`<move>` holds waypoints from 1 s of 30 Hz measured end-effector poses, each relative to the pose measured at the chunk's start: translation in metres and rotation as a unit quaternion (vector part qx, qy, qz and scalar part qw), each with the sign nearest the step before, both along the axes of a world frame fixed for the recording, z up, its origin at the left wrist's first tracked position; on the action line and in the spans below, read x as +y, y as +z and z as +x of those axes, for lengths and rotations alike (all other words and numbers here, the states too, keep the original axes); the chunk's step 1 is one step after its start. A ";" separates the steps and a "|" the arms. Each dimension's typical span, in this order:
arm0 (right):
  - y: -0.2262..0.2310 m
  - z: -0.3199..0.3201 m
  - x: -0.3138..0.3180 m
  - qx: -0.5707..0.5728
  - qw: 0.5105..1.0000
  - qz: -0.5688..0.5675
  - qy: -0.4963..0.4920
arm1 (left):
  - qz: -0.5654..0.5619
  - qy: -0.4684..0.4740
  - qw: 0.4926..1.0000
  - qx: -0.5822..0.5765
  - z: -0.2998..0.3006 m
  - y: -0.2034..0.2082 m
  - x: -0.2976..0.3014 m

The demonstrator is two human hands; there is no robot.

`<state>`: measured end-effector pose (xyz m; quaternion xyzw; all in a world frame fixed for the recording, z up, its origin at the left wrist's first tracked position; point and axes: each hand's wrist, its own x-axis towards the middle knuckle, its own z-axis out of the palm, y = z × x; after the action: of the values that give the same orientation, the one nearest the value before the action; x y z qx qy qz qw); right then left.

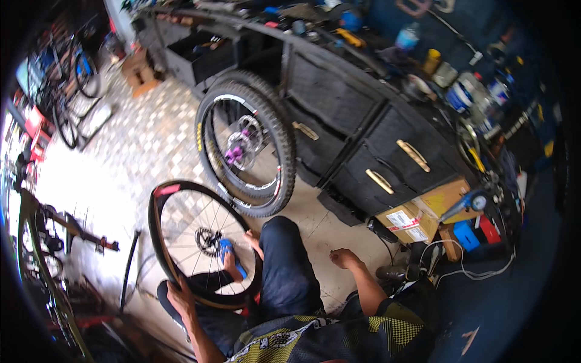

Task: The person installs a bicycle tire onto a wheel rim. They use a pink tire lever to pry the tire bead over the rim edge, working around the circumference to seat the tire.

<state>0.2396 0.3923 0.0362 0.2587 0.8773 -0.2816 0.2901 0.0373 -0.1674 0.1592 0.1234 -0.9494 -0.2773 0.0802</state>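
Observation:
A spoked bicycle wheel (158, 239) with a dark tyre and a disc rotor at its hub leans over my lap, between my knees. A pink-red patch marks its upper rim. My left hand (180, 296) is closed around its lower left edge. My right hand (345, 259) is held out to the right, away from the wheel, with curled fingers; whatever they may hold is too small to make out. Through the spokes shows a foot in a blue sandal (227, 251). More bare skin beside my right knee is partly hidden.
Two knobby-tyred wheels (285, 163) with purple hubs stand against a black cabinet (339, 91). Cardboard boxes (411, 221) and a white cable (463, 272) lie at the right. A bicycle frame (30, 242) stands at the left; more bicycles (75, 72) are farther back.

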 end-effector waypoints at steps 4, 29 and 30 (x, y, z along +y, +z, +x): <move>0.035 -0.019 -0.003 0.037 0.999 0.027 0.028 | -0.026 -0.017 0.998 0.063 0.005 0.000 -0.006; 0.426 -0.136 0.196 0.410 0.792 0.442 -0.096 | 0.001 -0.034 0.999 0.024 0.009 -0.011 -0.008; 0.429 -0.139 0.193 0.401 0.804 0.424 -0.111 | -0.006 -0.031 0.999 0.036 0.010 -0.017 -0.013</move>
<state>0.1003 0.5856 0.4650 0.3157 0.9127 0.0096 -0.2594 0.0473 -0.1803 0.1421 0.0833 -0.9510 -0.2779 0.1069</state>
